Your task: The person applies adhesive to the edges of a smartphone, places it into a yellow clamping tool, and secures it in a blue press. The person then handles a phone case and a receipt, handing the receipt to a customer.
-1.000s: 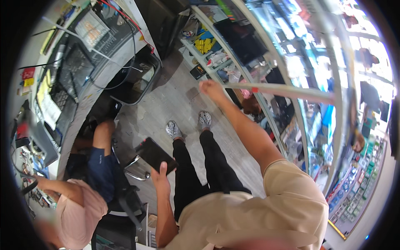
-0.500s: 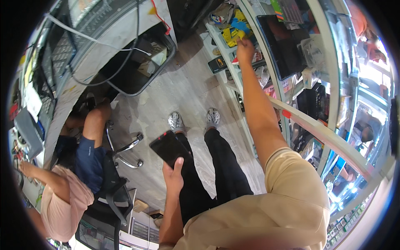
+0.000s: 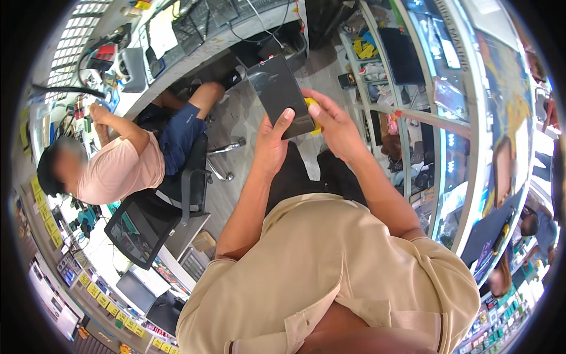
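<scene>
Slab [image 3: 276, 88], dark, phone-like, is held up in front of wearer's body, tilted, floor [image 3: 327, 76] and trouser legs showing beyond. L hand [image 3: 272, 143] has it near the bottom end: thumb pressed flat on the front, other fingers prob. behind, can't see them. R hand [image 3: 335, 125] is at the slab's R edge, thumb & forefinger bent around a small yellow thing [image 3: 311, 102], apparently pinching it; remaining fingers mostly hidden. Yellow thing is partly behind the slab, so can't tell what it is, or whether it touches.

Main risk, IMO: a drop. Most of the slab sticks out past the L grip, top-heavy, so a slack thumb or a knock from the R hand could tip it fwd onto the hard floor. Yellow thing's small too; a loose pinch & it's down there as well, poss. rolling under the shelves w/ the white rail [image 3: 436, 120]. If it's hard-edged, rubbing it on the slab might scratch the glossy front.

Also tight quarters: co-worker [image 3: 127, 168] sits on the L in a black mesh chair [image 3: 141, 227], chrome legs on the floor near wearer. Chair swings or rolls back, could bump the L arm & jolt the grip.
</scene>
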Motion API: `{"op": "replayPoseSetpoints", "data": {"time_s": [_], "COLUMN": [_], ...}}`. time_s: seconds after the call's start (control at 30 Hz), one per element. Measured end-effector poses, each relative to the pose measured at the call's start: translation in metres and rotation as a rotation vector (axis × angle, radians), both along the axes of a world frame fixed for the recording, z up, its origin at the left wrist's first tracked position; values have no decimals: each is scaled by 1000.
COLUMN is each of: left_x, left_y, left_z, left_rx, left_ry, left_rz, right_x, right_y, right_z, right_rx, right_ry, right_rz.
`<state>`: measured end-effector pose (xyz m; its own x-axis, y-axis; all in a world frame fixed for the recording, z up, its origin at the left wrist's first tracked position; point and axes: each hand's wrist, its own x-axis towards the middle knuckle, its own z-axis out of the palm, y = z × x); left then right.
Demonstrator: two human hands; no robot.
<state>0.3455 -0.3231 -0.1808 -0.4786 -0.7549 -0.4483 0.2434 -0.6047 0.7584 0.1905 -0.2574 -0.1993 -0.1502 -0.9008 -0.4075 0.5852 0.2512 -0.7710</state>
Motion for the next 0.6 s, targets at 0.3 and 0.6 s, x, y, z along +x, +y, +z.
{"op": "replayPoseSetpoints", "data": {"time_s": [0.3, 0.6], "left_x": [30, 73], "left_y": [-19, -64], "left_z": [75, 131], "left_rx": [-198, -502], "left_ry": [185, 106], "left_rz": [-90, -130], "right_x": [-1, 50], "right_y": [17, -22], "right_z": [74, 146], "right_rx": [-98, -354], "right_ry": [-163, 21], "right_rz": [-134, -300]}}
